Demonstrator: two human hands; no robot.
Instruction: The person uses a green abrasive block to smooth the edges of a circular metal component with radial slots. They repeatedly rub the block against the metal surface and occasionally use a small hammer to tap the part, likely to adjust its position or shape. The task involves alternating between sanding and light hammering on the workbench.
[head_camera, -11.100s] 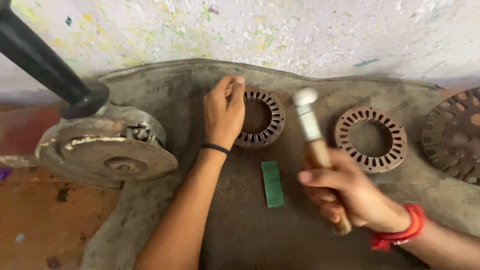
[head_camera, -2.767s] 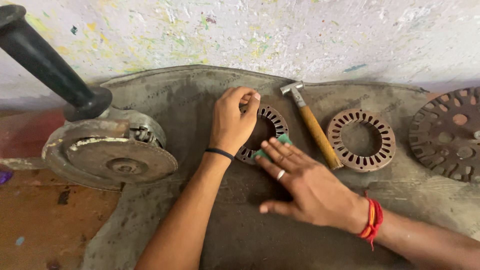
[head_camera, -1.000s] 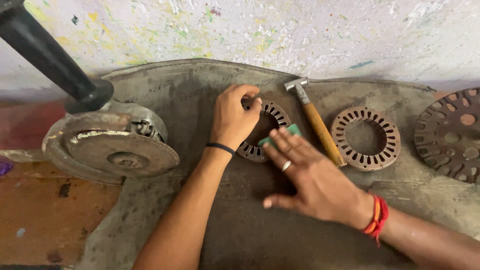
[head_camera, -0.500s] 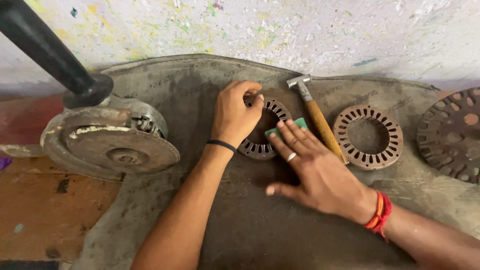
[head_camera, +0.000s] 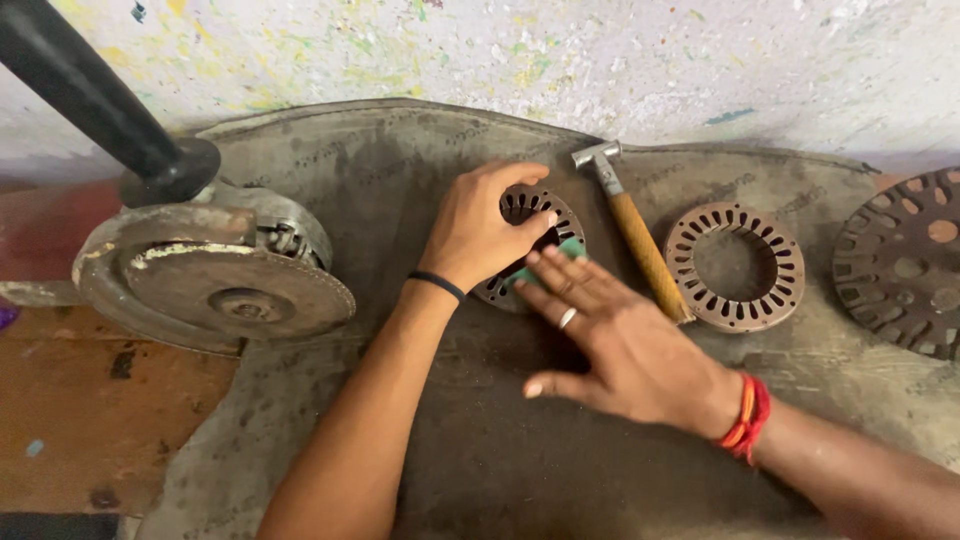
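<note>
While both forearms reach in from the near edge, the right hand lies flat and spread on the dark mat, palm down, a ring on one finger and a red-orange thread band at the wrist; its fingertips press a small green strip against the slotted metal ring just ahead. Grip there is open, nothing enclosed, fingers only touching. Left hand, black band at the wrist, sits over the left part of the same ring, fingers curled over its far rim and thumb across the bore; a loose pinch on the ring, not a full clasp. Ring lies flat on the mat, near the middle, partly hidden by both hands. Just right of it, a hammer with a wooden handle rests on the mat, head pointing away. Right of the hammer, a second slotted ring, untouched. At the far right edge, a larger perforated disc, cut off by the frame. Left, an angle grinder with a worn disc and black side handle. Beyond, a paint-flecked wall.
</note>
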